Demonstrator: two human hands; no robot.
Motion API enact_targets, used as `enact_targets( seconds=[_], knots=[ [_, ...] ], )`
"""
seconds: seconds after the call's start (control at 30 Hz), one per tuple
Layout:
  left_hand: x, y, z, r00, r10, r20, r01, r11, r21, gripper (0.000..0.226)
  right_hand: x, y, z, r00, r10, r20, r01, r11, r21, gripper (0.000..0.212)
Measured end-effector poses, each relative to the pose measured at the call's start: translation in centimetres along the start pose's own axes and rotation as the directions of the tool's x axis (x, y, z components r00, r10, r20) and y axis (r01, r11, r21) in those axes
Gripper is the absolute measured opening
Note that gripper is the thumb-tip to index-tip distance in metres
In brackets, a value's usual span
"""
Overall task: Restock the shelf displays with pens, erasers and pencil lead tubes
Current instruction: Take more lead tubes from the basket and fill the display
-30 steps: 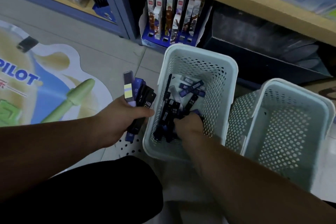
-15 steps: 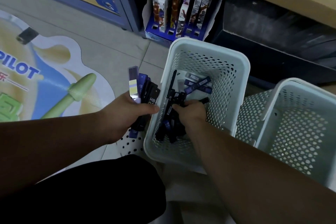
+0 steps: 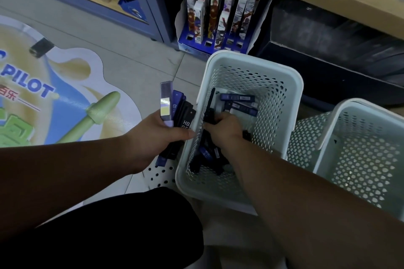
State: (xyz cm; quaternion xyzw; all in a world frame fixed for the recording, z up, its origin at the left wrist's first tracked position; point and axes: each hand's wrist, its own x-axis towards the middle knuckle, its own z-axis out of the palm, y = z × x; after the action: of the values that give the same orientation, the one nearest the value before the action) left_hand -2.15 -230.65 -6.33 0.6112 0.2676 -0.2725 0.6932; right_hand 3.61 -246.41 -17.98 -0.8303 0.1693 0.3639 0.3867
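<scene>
Right hand point(image 3: 220, 130) shifts inside the basket point(image 3: 258, 61). At 1.0 s ago it sits low in the near half, buried in the heap of lead tubes point(image 3: 206, 155), knuckles nearer the right wall. At 0.5 s ago it is up at mid-basket. Now it is higher again and close to the left wall, fingers curled round a few dark tubes point(image 3: 208, 116). Gap to the left hand point(image 3: 153, 135) and its bundle point(image 3: 175, 105), just outside that wall, narrows. The heap's near end, earlier under the hand, now shows.
</scene>
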Motion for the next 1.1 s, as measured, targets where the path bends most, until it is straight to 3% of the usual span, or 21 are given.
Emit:
enact_targets(
  seconds=[0.13, 0.2, 0.27, 0.37, 0.5, 0.53, 0.67, 0.87, 1.1],
  knots=[
    [0.0, 0.3, -0.6, 0.998, 0.024, -0.05, -0.023, 1.0, 0.011, 0.023, -0.6, -0.7, -1.2, 1.0, -0.001, -0.001, 0.001, 1.0, 0.029, 0.034],
    [-0.3, 0.7, -0.6, 0.996, 0.04, -0.083, -0.04, 0.999, 0.006, 0.025, -1.4, -0.7, -2.2, 1.0, -0.004, 0.02, 0.001, 0.993, 0.116, 0.018],
    [-1.1, 1.6, -0.2, 0.996, 0.058, -0.068, -0.058, 0.998, 0.004, 0.033, -3.0, -1.2, -3.6, 0.997, -0.019, 0.08, -0.002, 0.968, 0.25, 0.021],
    [-2.6, 4.1, 0.6, 0.991, 0.085, 0.1, -0.087, 0.996, 0.017, 0.032, -5.7, -2.4, -6.3, 0.958, -0.089, 0.272, -0.043, 0.895, 0.444, 0.014],
    [-4.8, 8.7, 2.7, 0.941, 0.107, 0.321, -0.113, 0.994, 0.003, 0.017, -10.6, -4.8, -11.5, 0.903, -0.268, 0.335, 0.053, 0.845, 0.533, 0.035],
    [-5.4, 9.8, 3.4, 0.935, 0.115, 0.334, -0.118, 0.993, -0.013, 0.014, -11.9, -5.4, -13.0, 0.897, -0.301, 0.323, 0.093, 0.845, 0.527, 0.031],
    [-7.9, 13.2, 6.5, 0.953, 0.131, 0.272, -0.127, 0.991, -0.034, 0.048, -17.5, -7.1, -19.7, 0.872, -0.416, 0.26, 0.253, 0.836, 0.487, 0.034],
    [-13.9, 15.5, 13.9, 0.968, 0.174, 0.183, -0.171, 0.985, -0.028, 0.021, -26.2, -6.9, -28.6, 0.838, -0.534, 0.113, 0.428, 0.772, 0.47, 0.045],
    [-19.6, 16.1, 25.6, 0.945, 0.248, 0.212, -0.24, 0.969, -0.061, 0.033, -32.3, -3.6, -34.8, 0.807, -0.586, -0.077, 0.492, 0.594, 0.636, 0.037]
  ],
)
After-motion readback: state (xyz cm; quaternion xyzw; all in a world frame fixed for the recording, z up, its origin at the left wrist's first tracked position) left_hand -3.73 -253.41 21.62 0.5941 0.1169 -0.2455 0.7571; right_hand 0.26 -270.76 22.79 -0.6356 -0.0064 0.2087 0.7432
